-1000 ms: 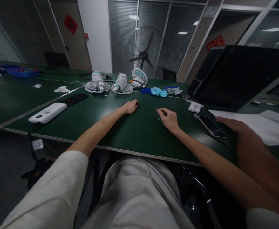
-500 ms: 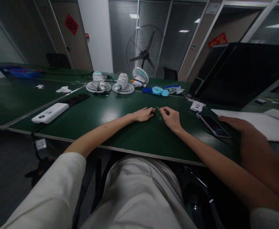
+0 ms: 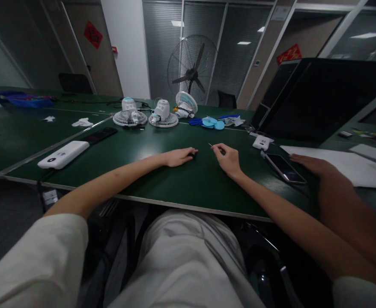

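My left hand [image 3: 179, 157] rests low on the green table [image 3: 162, 184], fingers pointing right and curled together. A small dark spot shows beneath its fingertips; whether it is an object or shadow, I cannot make out. To the right, my right hand [image 3: 229, 159] pinches a thin, pale, needle-like stick [image 3: 210, 144] between thumb and fingers. The stick's tip points up and left, toward the gap between my hands. Its other end is hidden in the grip.
Small white fans [image 3: 130, 116] and blue pieces [image 3: 212, 122] lie beyond my hands. A white power bank-like device [image 3: 64, 155] sits left. At right are a phone [image 3: 284, 167], a white box [image 3: 261, 142], a large black screen [image 3: 316, 98] and another person's hand [image 3: 313, 164].
My left hand has slid left, away from my right hand, widening the gap. Small greenish bits seen between the hands no longer show. The right hand keeps its pinch on the stick.
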The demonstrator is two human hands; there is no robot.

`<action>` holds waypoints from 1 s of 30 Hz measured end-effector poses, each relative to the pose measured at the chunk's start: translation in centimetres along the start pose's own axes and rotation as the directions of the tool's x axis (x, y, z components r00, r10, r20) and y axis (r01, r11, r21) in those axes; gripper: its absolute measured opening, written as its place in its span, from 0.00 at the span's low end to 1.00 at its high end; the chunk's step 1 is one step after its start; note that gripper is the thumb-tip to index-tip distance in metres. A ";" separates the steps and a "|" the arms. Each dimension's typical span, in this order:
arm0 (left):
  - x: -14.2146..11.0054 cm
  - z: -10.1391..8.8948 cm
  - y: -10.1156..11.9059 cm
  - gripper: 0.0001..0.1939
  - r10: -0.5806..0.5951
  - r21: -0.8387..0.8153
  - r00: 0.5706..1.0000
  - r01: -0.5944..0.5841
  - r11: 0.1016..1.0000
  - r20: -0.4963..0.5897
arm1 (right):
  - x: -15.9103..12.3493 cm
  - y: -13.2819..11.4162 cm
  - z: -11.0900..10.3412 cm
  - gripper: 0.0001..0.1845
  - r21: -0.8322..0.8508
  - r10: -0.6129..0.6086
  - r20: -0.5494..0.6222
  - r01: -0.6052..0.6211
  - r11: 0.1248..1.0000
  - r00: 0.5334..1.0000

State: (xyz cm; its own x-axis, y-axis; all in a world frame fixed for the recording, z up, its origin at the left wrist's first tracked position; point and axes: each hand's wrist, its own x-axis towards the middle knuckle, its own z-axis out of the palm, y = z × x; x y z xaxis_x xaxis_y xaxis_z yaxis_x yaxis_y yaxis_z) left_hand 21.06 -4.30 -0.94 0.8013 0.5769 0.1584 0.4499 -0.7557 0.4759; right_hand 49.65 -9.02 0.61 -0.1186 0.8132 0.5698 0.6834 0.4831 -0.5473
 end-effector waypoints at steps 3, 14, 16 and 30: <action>-5.7 -4.4 -5.9 0.19 -0.306 0.056 0.939 0.318 0.946 -0.159 | -0.1 -0.2 -0.4 0.20 0.032 0.004 0.057 -0.006 0.999 0.998; -19.4 -11.6 -15.3 0.26 -0.705 0.083 0.480 0.851 0.518 -0.522 | 0.1 -0.2 -0.1 0.21 -0.023 0.003 0.036 -0.002 1.000 0.999; -19.4 -11.7 -15.3 0.27 -0.703 0.105 0.474 0.859 0.500 -0.530 | 0.0 -0.4 -0.2 0.20 -0.025 0.009 0.035 -0.008 1.000 0.999; -21.0 -13.7 -15.6 0.25 -0.664 0.262 0.536 0.841 0.473 -0.522 | 0.1 -0.4 -0.4 0.22 -0.028 0.019 0.079 -0.017 0.999 0.997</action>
State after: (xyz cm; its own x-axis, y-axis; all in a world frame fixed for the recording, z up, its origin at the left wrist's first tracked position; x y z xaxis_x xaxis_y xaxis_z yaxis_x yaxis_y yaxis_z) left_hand -8.16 -0.40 0.19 -0.0749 0.9726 0.2202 0.9902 0.0465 0.1314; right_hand 49.65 -9.28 1.09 -0.1622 0.8452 0.5092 0.7050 0.4603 -0.5395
